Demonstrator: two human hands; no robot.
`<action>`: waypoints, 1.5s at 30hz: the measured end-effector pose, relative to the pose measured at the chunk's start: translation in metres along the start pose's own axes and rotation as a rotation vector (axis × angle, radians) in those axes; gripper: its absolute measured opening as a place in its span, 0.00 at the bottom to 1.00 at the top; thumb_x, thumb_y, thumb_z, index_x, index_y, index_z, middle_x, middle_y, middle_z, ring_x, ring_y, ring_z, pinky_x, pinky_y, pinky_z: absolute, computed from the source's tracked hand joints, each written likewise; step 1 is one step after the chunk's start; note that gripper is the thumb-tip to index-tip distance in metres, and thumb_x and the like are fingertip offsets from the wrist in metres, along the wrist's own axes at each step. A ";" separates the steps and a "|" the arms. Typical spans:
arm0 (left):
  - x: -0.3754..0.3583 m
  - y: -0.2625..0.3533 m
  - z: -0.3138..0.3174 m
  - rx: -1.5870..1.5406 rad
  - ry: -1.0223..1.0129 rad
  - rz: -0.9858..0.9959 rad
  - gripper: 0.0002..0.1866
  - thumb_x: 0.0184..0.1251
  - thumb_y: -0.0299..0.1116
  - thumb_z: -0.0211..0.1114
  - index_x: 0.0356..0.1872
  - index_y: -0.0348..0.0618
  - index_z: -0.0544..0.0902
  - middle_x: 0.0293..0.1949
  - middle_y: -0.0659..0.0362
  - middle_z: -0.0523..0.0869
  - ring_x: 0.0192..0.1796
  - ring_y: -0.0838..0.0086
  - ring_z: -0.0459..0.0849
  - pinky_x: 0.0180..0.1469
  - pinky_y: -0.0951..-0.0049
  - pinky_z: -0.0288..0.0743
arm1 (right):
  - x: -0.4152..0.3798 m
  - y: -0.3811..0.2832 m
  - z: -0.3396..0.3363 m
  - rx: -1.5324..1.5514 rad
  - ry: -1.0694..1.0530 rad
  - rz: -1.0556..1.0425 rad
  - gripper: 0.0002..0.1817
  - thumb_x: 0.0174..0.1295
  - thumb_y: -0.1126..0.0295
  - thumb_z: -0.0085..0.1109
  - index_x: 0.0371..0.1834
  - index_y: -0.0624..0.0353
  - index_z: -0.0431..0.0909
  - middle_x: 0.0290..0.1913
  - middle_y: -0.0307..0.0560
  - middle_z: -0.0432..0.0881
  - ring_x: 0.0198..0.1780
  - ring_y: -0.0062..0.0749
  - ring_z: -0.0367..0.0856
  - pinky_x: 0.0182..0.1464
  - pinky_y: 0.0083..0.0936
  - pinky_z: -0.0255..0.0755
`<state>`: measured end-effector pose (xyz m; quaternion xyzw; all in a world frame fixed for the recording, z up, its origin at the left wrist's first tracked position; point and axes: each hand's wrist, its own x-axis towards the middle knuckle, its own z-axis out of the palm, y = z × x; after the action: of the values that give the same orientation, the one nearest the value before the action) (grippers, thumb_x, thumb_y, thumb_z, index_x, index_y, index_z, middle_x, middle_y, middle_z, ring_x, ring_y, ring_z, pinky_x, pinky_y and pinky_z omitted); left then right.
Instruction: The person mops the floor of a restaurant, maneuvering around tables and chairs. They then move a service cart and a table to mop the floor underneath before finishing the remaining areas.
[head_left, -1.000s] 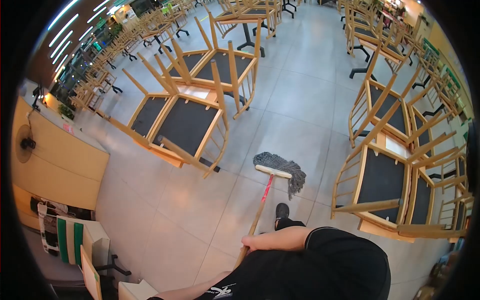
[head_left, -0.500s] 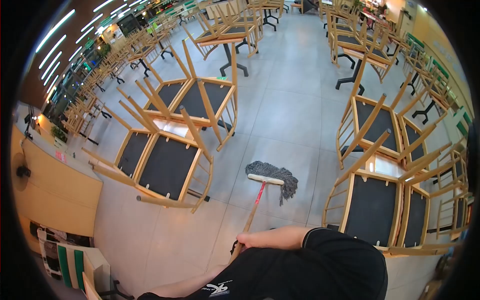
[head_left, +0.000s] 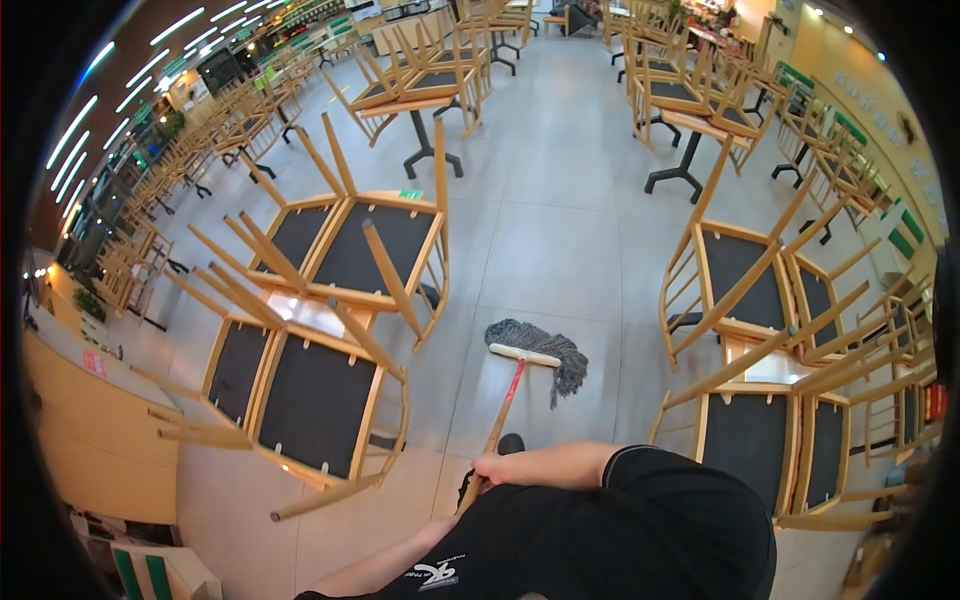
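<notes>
A mop (head_left: 535,357) with a grey string head and a pale crossbar lies on the tiled floor in front of me. Its wooden handle, red near the head, slants back toward my body. My right hand (head_left: 486,469) is wrapped round the handle. Lower down, at the handle's near end, my left hand (head_left: 440,529) is closed on it, partly hidden by my black shirt. A dark shoe (head_left: 511,443) shows just beyond my right hand, beside the handle.
Upturned chairs rest on tables to the left (head_left: 320,400) and right (head_left: 745,440), their legs jutting out toward the aisle. Black table bases (head_left: 430,155) stand on the floor farther off. A wooden counter (head_left: 110,440) is at the left, with a green-striped seat (head_left: 150,572) below it.
The view has shifted forward along the aisle, and the nearby tables and chairs appear lower. A dark shoe has come into view. Both hands stay on the mop, its head still in front.
</notes>
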<state>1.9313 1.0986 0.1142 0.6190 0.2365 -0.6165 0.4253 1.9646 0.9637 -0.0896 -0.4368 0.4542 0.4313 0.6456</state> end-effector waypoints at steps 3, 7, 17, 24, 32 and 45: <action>0.010 0.045 -0.009 -0.052 -0.047 0.004 0.14 0.62 0.36 0.48 0.37 0.36 0.77 0.30 0.57 0.81 0.27 0.75 0.79 0.32 0.78 0.73 | 0.002 -0.040 -0.013 0.076 0.050 0.002 0.12 0.60 0.62 0.40 0.40 0.57 0.65 0.26 0.43 0.75 0.26 0.36 0.77 0.23 0.36 0.72; 0.056 0.055 -0.039 -0.098 -0.166 0.044 0.14 0.62 0.36 0.48 0.37 0.36 0.76 0.31 0.57 0.81 0.30 0.74 0.79 0.34 0.77 0.73 | 0.006 -0.073 -0.024 0.127 -0.024 -0.002 0.12 0.60 0.61 0.41 0.40 0.57 0.65 0.25 0.41 0.74 0.25 0.31 0.77 0.24 0.33 0.74; 0.083 0.092 -0.045 -0.109 -0.197 0.071 0.15 0.63 0.36 0.47 0.38 0.35 0.76 0.31 0.57 0.81 0.31 0.77 0.79 0.34 0.80 0.72 | 0.005 -0.124 -0.039 0.085 -0.016 0.099 0.13 0.60 0.60 0.39 0.39 0.57 0.64 0.25 0.43 0.74 0.24 0.33 0.76 0.24 0.33 0.73; 0.083 0.177 -0.023 -0.165 -0.175 0.035 0.14 0.60 0.35 0.49 0.39 0.34 0.76 0.31 0.57 0.81 0.32 0.75 0.79 0.37 0.78 0.72 | 0.010 -0.195 -0.073 0.069 -0.054 0.088 0.12 0.56 0.65 0.35 0.40 0.59 0.63 0.23 0.48 0.73 0.19 0.40 0.74 0.16 0.37 0.66; 0.186 0.251 -0.006 -0.342 -0.312 -0.066 0.14 0.62 0.33 0.46 0.42 0.35 0.74 0.35 0.56 0.80 0.35 0.75 0.79 0.41 0.77 0.72 | 0.001 -0.290 -0.170 0.222 -0.076 0.079 0.10 0.56 0.67 0.37 0.33 0.59 0.66 0.22 0.48 0.73 0.18 0.35 0.73 0.16 0.30 0.67; 0.206 0.398 0.052 -0.392 -0.275 -0.107 0.14 0.62 0.31 0.46 0.42 0.32 0.74 0.35 0.56 0.80 0.35 0.75 0.79 0.40 0.78 0.73 | 0.019 -0.411 -0.273 0.008 -0.155 0.095 0.12 0.58 0.62 0.40 0.38 0.58 0.66 0.27 0.46 0.76 0.26 0.37 0.76 0.28 0.36 0.71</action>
<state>2.2537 0.7992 0.0155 0.4215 0.3239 -0.6590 0.5321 2.3038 0.6049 -0.0927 -0.3775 0.4248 0.4920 0.6595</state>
